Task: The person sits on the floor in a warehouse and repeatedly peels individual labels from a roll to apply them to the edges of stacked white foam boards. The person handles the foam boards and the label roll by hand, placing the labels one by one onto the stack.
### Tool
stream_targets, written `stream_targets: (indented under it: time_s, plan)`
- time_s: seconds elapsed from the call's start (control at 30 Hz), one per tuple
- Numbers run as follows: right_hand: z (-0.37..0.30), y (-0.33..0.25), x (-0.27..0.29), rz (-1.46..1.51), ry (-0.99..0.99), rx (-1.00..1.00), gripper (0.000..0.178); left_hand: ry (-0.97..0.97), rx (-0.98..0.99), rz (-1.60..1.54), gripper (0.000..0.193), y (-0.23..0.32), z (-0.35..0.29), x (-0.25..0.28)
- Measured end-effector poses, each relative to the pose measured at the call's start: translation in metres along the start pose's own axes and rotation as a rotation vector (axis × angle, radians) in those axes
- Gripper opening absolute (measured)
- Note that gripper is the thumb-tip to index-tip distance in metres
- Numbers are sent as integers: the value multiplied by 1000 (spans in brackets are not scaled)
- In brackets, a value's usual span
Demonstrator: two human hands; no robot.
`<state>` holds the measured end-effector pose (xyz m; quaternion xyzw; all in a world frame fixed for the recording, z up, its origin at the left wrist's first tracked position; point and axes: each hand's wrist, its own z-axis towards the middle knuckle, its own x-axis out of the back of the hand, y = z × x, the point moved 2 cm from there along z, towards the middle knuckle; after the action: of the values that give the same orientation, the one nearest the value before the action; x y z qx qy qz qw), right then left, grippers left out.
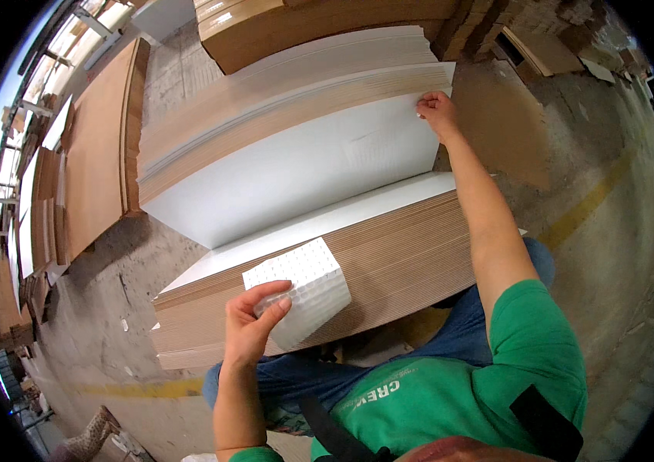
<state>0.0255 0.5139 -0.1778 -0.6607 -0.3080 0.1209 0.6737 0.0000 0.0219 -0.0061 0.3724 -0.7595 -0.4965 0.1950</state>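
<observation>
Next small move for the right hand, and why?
Perhaps press the right hand lightly against the white panel: it's already at the panel's upper right corner, contact unclear, while the left hand holds the small patterned sheet over the cardboard stack.

One wide fisheye view looks from head height down and forward, nearer the left hand than the right hand, taking in floor around.
</observation>
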Motion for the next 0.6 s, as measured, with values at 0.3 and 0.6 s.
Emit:
stream_targets:
  time_s: [0.3,0.6]
  plan:
    - [8,18,1,-156,75,176,26,-2,34,-5,25,0,0,1]
    - [-1,-3,-2,-553,227,281,27,15,48,25,25,1,1,0]
